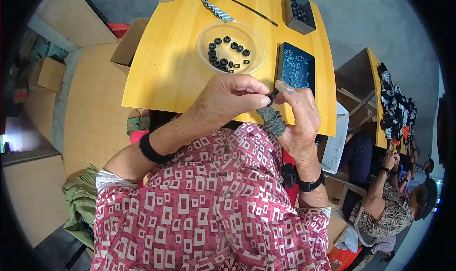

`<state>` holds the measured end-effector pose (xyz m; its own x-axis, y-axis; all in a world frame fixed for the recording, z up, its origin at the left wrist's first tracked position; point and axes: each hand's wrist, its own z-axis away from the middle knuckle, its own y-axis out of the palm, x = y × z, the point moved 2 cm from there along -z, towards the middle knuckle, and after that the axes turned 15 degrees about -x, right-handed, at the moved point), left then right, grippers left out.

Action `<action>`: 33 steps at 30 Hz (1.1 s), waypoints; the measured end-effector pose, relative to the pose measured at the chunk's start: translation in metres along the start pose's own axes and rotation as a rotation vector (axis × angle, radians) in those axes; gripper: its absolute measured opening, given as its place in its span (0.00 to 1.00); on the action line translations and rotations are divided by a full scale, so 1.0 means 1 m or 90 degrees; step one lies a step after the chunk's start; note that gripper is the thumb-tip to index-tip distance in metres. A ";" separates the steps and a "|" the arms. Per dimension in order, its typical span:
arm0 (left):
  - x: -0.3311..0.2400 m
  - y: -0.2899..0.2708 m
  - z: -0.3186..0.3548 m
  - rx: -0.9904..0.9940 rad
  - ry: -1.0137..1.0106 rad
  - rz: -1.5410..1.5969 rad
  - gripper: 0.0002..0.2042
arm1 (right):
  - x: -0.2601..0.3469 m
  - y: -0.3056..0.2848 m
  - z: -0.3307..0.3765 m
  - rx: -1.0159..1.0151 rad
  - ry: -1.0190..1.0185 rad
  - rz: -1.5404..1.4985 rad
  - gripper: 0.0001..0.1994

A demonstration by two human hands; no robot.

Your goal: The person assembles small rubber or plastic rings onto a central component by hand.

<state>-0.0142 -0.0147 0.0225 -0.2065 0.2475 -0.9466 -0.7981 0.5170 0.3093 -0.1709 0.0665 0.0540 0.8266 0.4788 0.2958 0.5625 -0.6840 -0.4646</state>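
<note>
At the table's near edge both my hands meet over a small grey knitted piece [272, 122] with a dark end. My left hand [228, 100] pinches at that end, its thumb and index finger pressed together. My right hand [304, 116] is closed round the other side of it, with a pale wrapping on one fingertip. The small black part between the fingertips is mostly covered, so its shape is unclear. Just beyond them stands a clear round bowl [262, 39] holding several black ring-shaped beads [223, 62].
A black tray [280, 62] of tiny glittering beads lies right of the bowl, with a dark box [290, 15] of black pieces behind it. A black rod [247, 7] with a striped strip lies at the far side. Another person [384, 204] works at a table on the right.
</note>
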 end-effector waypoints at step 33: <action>0.003 0.026 -0.010 0.042 -0.165 0.233 0.19 | 0.002 0.024 -0.006 -0.025 -0.154 -0.049 0.09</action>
<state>-0.0409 -0.0084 0.0267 -0.3127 0.6166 -0.7225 -0.6594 0.4066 0.6324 -0.1555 0.0485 0.0486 0.7554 0.6445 0.1182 0.6275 -0.6595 -0.4139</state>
